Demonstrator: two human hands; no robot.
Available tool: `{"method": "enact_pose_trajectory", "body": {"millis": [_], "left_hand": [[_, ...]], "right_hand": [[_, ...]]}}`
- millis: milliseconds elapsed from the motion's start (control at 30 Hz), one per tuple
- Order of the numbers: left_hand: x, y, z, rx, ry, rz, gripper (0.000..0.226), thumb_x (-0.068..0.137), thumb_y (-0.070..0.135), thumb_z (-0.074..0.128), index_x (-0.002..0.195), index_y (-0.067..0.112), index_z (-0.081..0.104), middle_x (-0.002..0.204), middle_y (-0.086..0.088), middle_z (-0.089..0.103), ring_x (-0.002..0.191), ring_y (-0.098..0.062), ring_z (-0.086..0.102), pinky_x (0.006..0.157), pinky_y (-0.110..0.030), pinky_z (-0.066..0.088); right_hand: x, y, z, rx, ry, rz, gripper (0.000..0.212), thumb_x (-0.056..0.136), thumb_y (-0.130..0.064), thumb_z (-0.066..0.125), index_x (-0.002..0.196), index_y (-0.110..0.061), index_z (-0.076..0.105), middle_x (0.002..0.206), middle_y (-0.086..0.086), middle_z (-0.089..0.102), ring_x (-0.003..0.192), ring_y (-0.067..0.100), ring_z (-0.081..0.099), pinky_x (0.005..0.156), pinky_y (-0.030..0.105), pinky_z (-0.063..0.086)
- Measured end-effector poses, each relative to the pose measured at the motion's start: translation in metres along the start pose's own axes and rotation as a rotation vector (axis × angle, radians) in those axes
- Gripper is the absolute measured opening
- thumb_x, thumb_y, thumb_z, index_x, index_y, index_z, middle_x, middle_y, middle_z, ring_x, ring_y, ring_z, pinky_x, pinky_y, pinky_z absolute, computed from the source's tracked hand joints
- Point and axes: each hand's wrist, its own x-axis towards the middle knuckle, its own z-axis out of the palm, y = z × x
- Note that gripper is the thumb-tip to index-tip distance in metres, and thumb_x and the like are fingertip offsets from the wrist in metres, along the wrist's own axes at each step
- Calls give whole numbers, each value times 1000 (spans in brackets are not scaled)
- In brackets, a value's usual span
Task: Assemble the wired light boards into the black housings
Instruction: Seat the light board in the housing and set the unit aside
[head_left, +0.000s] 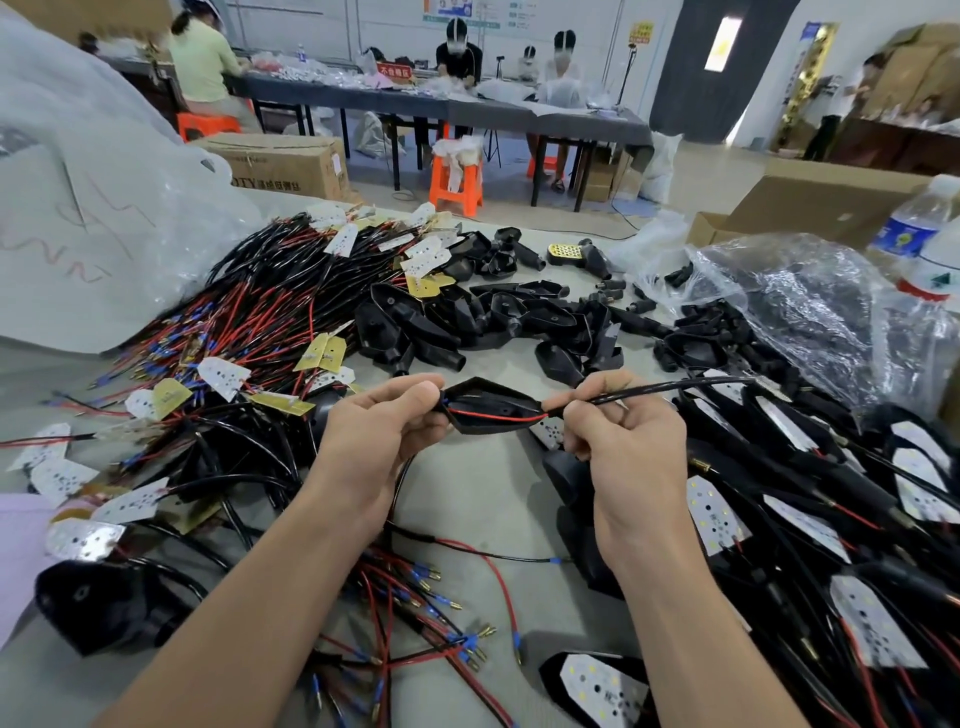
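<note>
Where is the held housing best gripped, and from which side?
At its pointed left tip, from the left, as the left hand does. The housing lies cavity-up with a red wire inside, and the cable leaves its right end, where the right hand pinches it.

The housing (483, 397) in my left hand (384, 421) is matt black plastic, the cable (654, 391) glossy black; the bag (810, 296) is crinkled clear plastic, the desk (467, 499) smooth grey.

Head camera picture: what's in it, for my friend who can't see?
Two hands hold a black housing above a grey table: the left hand grips its left tip and the right hand pinches the black cable leaving its right end. A red wire runs inside it. Around them lie wired light boards and empty housings.
</note>
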Motion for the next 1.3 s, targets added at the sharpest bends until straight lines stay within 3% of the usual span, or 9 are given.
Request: {"method": "enact_pose_trajectory", "body": {"millis": [233,533,600,667,767,933,1133,1233,1300], "left_hand": [[-2,0,2,-32,-25,-31,17,96,3,64,88,9,77,59,-3,68,56,-10,68,59,-20,59],[-3,6,-3,-118,-235,-144,13,74,14,70,75,15,83,74,-8,73,61,-11,72,58,-18,58],[-4,6,-4,-96,-283,-159,16,72,15,71,79,16,85,77,-10,76,65,-12,74,60,-19,59],[-4,5,-6,-89,-302,-157,18,72,15,71,83,16,85,81,-12,78,69,-13,76,62,-19,60],[-4,5,-5,-97,-309,-154,21,73,15,69,87,15,85,89,-14,79,75,-14,77,64,-19,60],[-2,5,-2,-133,-213,-127,17,74,14,68,80,16,85,80,-12,78,64,-11,75,56,-18,59],[-2,1,-2,-74,-175,-88,28,94,-2,60,81,9,82,78,-15,76,61,-14,73,56,-19,59],[-4,1,0,-53,-199,-88,29,93,-3,60,80,9,82,75,-15,75,60,-14,73,57,-20,59],[-3,0,1,-49,-210,-99,22,87,-2,64,81,9,83,76,-16,75,61,-15,73,57,-20,59]], "right_hand": [[-1,-1,2,4,-81,-17,43,84,12,56,70,-27,69,80,14,75,51,14,47,53,24,38],[-2,7,5,-3,-57,-72,28,92,8,62,85,-14,78,64,4,66,56,23,46,54,15,38],[-2,3,5,31,-123,-55,31,92,11,61,87,-13,81,86,-1,78,78,8,70,69,10,49],[-2,1,4,24,-206,-7,37,92,11,62,86,-18,83,120,-5,74,113,-3,65,83,9,49],[-1,0,0,-29,-271,36,37,92,7,65,87,-24,84,140,-11,61,129,-8,53,93,13,49],[2,2,-6,96,-294,107,23,82,2,71,85,-18,83,122,-1,74,113,17,70,101,44,55],[2,3,-5,-13,-293,59,44,78,-13,71,119,-31,74,120,-5,74,114,10,67,88,24,52],[0,4,-3,-67,-309,31,38,80,-18,72,115,-32,77,109,-9,76,96,5,66,82,18,50],[0,4,-2,-52,-311,5,31,82,-14,69,107,-27,81,114,-10,75,108,1,67,86,15,50]]}}
